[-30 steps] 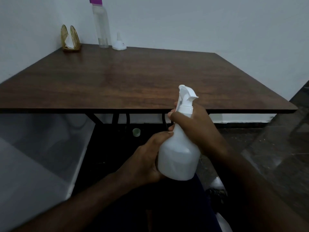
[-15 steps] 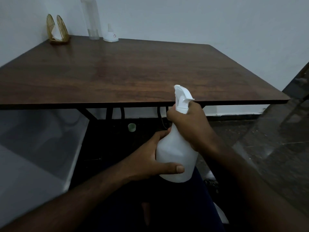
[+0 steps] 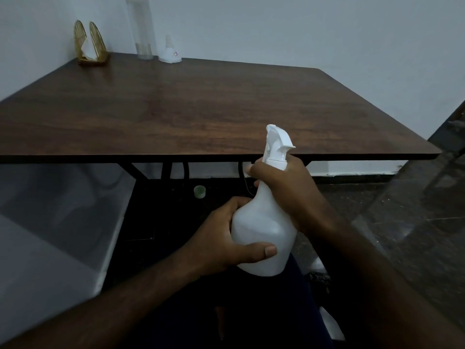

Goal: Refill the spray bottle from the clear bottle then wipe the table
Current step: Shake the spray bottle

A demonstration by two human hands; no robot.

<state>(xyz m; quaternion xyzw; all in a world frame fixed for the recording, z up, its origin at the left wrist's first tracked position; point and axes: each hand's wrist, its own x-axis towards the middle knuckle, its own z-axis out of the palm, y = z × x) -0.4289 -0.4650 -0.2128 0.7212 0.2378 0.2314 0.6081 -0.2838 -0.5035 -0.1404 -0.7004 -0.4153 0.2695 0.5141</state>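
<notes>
A white plastic spray bottle with a trigger head [image 3: 264, 222] is held upright in front of the near edge of the dark brown wooden table [image 3: 201, 109], at about 5 o'clock in the view. The left hand [image 3: 226, 240] grips the bottle's round body, thumb laid across its front. The right hand [image 3: 284, 190] is curled round the neck just under the trigger head. At 11 o'clock, on the table's far edge by the wall, stands the tall clear bottle [image 3: 142, 28], its top cut off by the frame. Just beside it sits a small white funnel-shaped piece [image 3: 169, 52], and farther left a gold wire napkin holder [image 3: 90, 44].
</notes>
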